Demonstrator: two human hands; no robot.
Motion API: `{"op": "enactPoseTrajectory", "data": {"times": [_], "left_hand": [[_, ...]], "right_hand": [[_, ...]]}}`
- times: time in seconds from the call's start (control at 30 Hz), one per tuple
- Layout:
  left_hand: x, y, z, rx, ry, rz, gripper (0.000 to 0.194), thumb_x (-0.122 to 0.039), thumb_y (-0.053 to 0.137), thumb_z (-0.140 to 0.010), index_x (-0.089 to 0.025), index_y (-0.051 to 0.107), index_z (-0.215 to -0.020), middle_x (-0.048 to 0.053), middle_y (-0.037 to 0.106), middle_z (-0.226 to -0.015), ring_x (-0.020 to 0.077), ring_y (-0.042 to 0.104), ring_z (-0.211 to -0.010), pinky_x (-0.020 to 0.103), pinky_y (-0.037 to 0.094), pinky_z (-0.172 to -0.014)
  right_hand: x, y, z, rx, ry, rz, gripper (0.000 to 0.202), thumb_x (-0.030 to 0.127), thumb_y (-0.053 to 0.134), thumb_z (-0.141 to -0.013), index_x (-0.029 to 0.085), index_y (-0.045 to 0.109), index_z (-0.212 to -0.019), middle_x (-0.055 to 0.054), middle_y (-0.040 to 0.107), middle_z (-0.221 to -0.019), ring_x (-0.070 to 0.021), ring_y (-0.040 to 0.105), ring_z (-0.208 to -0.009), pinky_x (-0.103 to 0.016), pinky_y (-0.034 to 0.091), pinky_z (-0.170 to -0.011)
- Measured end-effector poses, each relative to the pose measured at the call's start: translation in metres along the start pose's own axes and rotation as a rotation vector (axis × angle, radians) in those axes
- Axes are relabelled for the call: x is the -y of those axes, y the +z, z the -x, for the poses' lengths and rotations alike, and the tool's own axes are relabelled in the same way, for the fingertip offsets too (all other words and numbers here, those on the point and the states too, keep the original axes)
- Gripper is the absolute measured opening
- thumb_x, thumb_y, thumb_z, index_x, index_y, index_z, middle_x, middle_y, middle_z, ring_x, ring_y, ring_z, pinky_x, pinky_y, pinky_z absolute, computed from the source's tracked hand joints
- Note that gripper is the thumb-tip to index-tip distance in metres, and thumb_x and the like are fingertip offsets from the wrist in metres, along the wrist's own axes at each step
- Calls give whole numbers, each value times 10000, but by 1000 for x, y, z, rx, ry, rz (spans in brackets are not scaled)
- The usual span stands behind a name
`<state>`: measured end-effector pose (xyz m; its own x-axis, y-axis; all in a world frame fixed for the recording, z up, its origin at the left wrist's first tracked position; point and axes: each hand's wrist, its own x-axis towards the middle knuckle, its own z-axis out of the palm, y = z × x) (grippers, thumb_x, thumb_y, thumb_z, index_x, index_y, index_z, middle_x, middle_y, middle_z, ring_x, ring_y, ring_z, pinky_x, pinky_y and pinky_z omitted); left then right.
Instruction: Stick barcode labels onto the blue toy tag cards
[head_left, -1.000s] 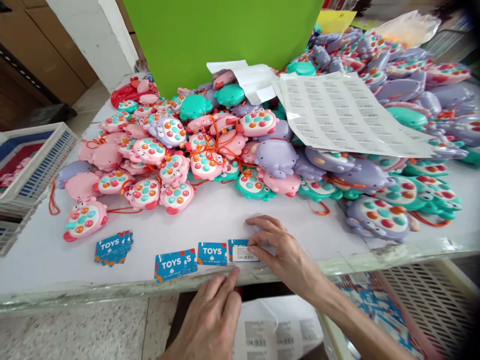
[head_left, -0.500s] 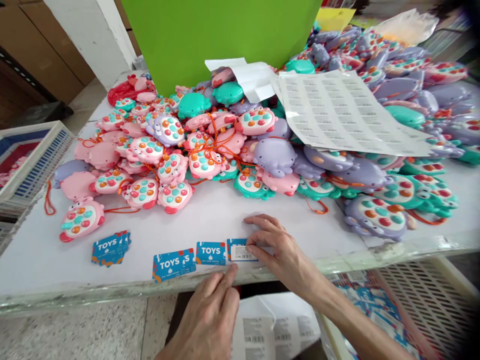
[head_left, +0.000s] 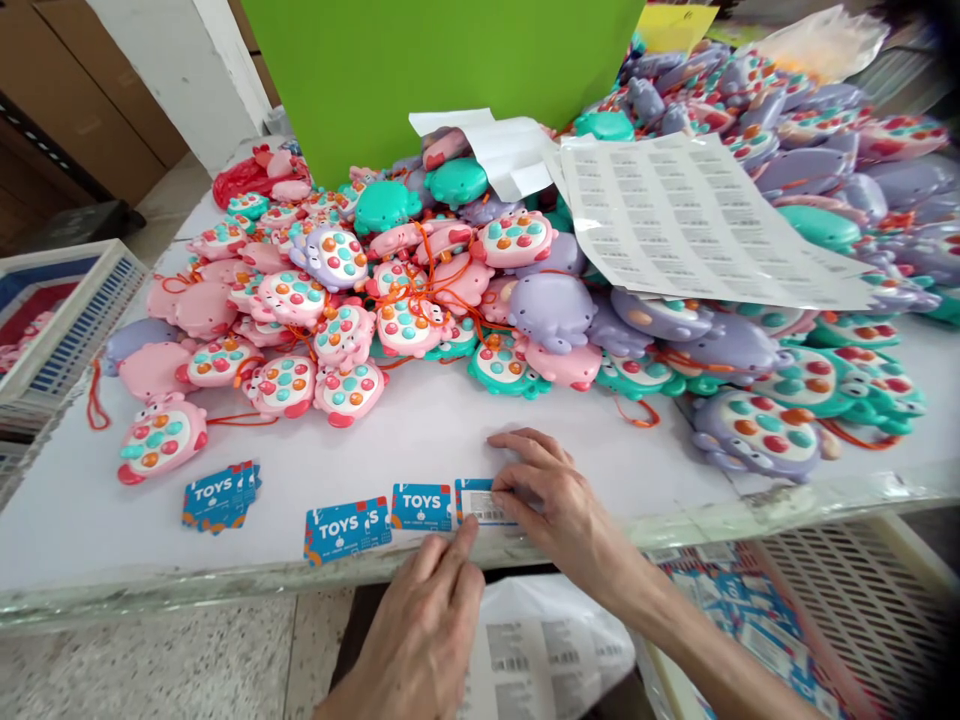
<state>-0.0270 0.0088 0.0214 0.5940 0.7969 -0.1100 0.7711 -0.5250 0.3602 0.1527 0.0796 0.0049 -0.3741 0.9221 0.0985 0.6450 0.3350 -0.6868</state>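
Observation:
A blue card (head_left: 463, 487) lies near the table's front edge with a white barcode sticker (head_left: 484, 508) over most of its face. My right hand (head_left: 559, 495) has its thumb and forefinger at the sticker's right end, and its other fingers reach out over the table. The stretched index fingertip of my left hand (head_left: 431, 610) touches the sticker's lower left corner; that hand's other fingers are loosely bent and hold nothing. Left of this card are a single blue TOYS card (head_left: 421, 507), overlapping TOYS cards (head_left: 347, 530) and a small stack of cards (head_left: 219, 497).
Pink, purple and green animal-shaped toys (head_left: 551, 312) with orange cords are heaped behind my hands. Sticker sheets (head_left: 697, 220) lie on the heap before a green panel (head_left: 450, 60). Another sticker sheet (head_left: 547, 650) rests below the table edge, beside a crate (head_left: 862, 600) holding cards.
My left index finger has moved up slightly from the table edge onto the sticker's lower left corner. The sticker now lies slightly higher on the card. My right hand has stayed nearly in place.

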Motion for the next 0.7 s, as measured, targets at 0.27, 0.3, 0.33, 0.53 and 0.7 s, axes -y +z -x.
{"op": "enactPoseTrajectory", "data": {"times": [0.27,0.3,0.33,0.53,0.7], "left_hand": [[3,-3,-1,65,10,1,405,63,424,-554,-148,518,-887,181,448,-1380,294,551,-1049,384,516,-817],[3,-3,-1,80,6,13,407,67,432,-558,-141,523,-896,181,437,-1389,297,544,-1056,385,508,-830],[2,-4,-1,90,-1,26,410,69,438,-557,-136,528,-901,179,429,-1395,294,541,-1056,386,499,-847],[1,-4,-1,98,-24,38,407,87,431,-556,-144,540,-873,164,398,-1419,296,523,-1096,412,470,-899],[4,-2,0,66,29,-15,394,86,425,-585,-144,542,-882,190,405,-1407,308,510,-1144,422,467,-905]], "right_hand": [[-7,-3,8,-89,-13,132,213,259,502,-881,198,585,-1067,-121,547,-1233,-283,447,-1168,-481,428,-923],[-7,-2,7,-111,-6,171,315,312,501,-882,186,528,-1170,-136,525,-1258,-293,439,-1175,-492,423,-925],[-7,0,5,-122,-4,221,418,366,503,-878,169,471,-1245,-153,500,-1287,-309,427,-1185,-505,417,-923],[-2,13,-18,-82,-26,459,533,431,544,-856,140,456,-1294,-174,482,-1325,-343,422,-1187,-492,397,-915],[-9,8,-12,-117,-31,423,478,361,489,-896,109,441,-1300,-182,467,-1335,-323,427,-1187,-475,413,-920]]}}
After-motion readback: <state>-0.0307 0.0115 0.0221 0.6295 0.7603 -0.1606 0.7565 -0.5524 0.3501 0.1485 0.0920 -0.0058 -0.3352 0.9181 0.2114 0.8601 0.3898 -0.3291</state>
